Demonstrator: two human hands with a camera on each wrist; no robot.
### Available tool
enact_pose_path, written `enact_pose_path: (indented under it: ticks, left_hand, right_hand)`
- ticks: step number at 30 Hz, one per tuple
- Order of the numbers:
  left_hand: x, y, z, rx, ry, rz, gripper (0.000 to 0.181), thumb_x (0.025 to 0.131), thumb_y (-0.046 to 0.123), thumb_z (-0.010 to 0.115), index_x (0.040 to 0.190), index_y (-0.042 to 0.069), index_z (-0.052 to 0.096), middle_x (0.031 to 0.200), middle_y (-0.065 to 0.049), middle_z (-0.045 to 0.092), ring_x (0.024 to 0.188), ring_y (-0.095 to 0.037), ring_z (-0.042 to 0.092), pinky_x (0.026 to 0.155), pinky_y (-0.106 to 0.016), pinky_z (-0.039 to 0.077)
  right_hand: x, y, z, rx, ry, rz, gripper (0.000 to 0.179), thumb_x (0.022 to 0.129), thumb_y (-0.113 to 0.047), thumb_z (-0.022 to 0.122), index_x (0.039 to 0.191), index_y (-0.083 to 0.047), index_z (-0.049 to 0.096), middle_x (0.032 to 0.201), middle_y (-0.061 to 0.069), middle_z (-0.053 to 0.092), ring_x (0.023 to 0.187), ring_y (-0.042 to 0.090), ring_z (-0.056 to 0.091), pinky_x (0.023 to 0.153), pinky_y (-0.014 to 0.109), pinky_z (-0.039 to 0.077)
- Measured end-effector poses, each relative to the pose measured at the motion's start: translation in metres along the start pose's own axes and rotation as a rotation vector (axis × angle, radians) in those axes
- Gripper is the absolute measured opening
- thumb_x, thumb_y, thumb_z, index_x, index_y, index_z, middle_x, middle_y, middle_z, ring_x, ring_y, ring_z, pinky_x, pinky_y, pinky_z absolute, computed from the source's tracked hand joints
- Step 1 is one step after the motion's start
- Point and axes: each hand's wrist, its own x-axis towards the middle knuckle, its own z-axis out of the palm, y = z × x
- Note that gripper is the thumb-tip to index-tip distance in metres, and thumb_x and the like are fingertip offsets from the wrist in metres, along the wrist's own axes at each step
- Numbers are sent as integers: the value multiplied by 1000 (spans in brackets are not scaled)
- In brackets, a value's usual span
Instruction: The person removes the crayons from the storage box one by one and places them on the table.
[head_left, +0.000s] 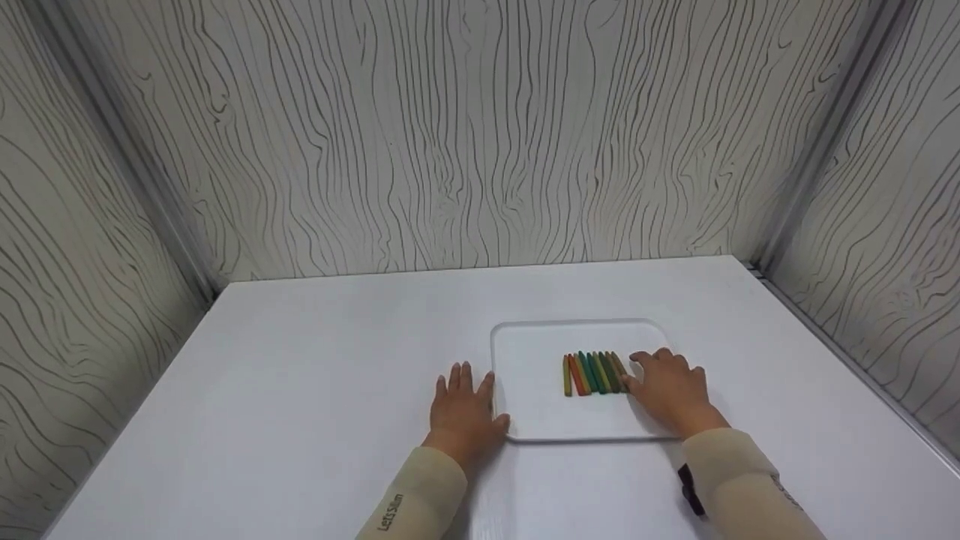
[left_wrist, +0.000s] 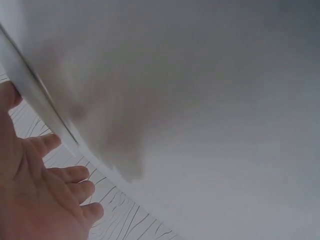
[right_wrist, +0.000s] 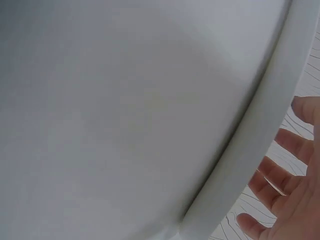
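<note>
Several crayons (head_left: 594, 373) in green, yellow, orange-red and brown lie side by side in a row on a white tray (head_left: 525, 405). My left hand (head_left: 461, 412) rests at the tray's left edge with fingers spread, the thumb right at the near-left corner. Over the tray's right side is my right hand (head_left: 671, 390), its fingers loosely bent and its thumb tip close beside the rightmost brown crayon. In the right wrist view the fingers (right_wrist: 270, 190) hold nothing and sit beyond the tray's rim (right_wrist: 240, 135). The crayons are outside both wrist views.
A white table (head_left: 300, 397) carries the tray right of its middle. Pale panels (head_left: 465, 135) with dark wood-grain lines stand behind and at both sides, joined by grey corner posts (head_left: 817, 142). A dark clip-like piece (head_left: 691, 491) sits under the right sleeve.
</note>
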Motion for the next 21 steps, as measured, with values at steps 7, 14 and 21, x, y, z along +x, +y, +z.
enact_pose_path:
  ticks: [7, 14, 21]
  left_hand:
    - [-5, -4, 0, 11, 15, 20, 64, 91, 44, 55, 144, 10, 43, 150, -24, 29, 140, -38, 21, 113, -50, 16]
    - [-12, -11, 0, -19, 16, 33, 65, 91, 43, 54, 144, 9, 42, 150, -24, 28, 140, -38, 19, 113, -50, 15]
    - [-24, -19, -4, -22, 16, 42, 65, 90, 42, 56, 144, 7, 43, 150, -24, 28, 140, -38, 20, 113, -51, 17]
  right_hand:
    - [1, -4, 3, 40, -35, 19, 46, 92, -28, 60, 129, -1, 56, 114, 26, 55, 107, 46, 51, 84, 63, 39]
    - [3, -6, 5, 63, -51, -26, 41, 91, -23, 61, 124, 2, 59, 106, 22, 57, 99, 42, 56, 80, 58, 46]
    - [1, -14, 7, 133, -87, -26, 42, 89, -20, 61, 123, 4, 59, 105, 18, 56, 92, 33, 58, 81, 53, 48]
